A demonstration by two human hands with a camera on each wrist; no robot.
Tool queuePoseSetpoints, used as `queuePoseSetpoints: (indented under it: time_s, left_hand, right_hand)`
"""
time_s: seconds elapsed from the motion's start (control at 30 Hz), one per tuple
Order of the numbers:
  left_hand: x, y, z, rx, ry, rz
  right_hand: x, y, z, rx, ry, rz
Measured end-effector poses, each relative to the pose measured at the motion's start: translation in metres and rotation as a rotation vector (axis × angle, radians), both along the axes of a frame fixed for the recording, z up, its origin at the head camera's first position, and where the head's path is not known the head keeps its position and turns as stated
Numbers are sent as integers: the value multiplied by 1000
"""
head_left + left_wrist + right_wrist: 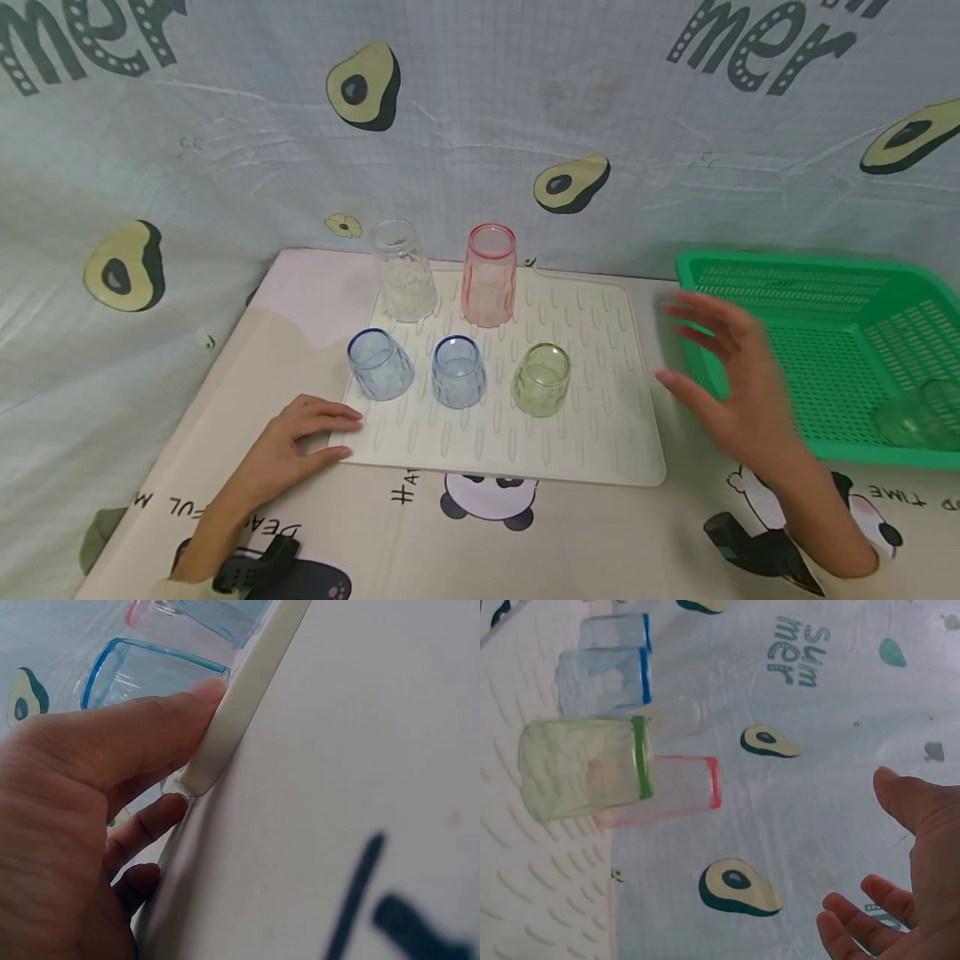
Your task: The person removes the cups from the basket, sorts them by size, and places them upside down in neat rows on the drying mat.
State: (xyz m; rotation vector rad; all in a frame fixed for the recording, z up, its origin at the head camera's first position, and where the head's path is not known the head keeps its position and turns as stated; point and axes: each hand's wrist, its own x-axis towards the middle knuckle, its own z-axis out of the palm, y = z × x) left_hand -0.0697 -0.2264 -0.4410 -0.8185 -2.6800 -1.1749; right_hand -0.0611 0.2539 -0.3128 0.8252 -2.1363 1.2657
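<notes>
My left hand (288, 446) rests at the near left corner of a white drying tray (600, 433), its thumb touching the edge, fingers relaxed. Over the near left end of the green basket (832, 450) hovers my right hand (738, 383), slightly blurred, thumb and fingers spread with nothing between them. Standing on the tray are two short blue glasses (380, 367), (459, 373) and a short green glass (542, 381). Behind them stand a tall clear glass (407, 275) and a tall pink glass (489, 279).
Inside the basket, a greenish glass (918, 417) lies at the near right. A pale curtain with avocado prints (363, 87) hangs behind the table. The table has a printed cover (585, 533) showing pandas and lettering.
</notes>
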Motion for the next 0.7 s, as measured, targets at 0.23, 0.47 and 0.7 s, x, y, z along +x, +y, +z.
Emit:
queuePoseSetpoints:
  time_s: [0.23, 0.47, 0.7]
  left_hand:
    - [4, 0, -1, 0, 1, 9]
    - [5, 2, -1, 14, -3, 5]
    - [6, 3, -1, 11, -6, -3]
  right_hand:
    - [2, 35, 1, 0, 3, -74]
    - [12, 78, 7, 168, -70, -317]
    - [12, 144, -12, 231, -77, -484]
